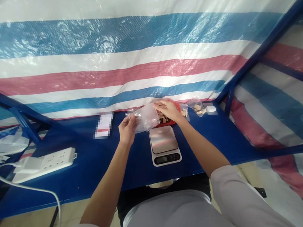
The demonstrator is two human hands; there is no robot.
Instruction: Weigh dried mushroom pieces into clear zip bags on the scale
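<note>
Got one clear zip bag (146, 117) going here: the left hand (128, 130) is pinching its near edge in a narrow grip, and the right hand (166, 111) is pinching the far side, right over a red dish (176, 107) of dried slices (163, 118). Two small bags (197, 108) beyond are already holding slices, the dish is holding more, and one steel kitchen scale (163, 139) is sitting bare on the blue table (93, 168)

A kitchen scale (165, 145) sits before the tray (177, 106) (power strip (44, 164) far left).
</note>
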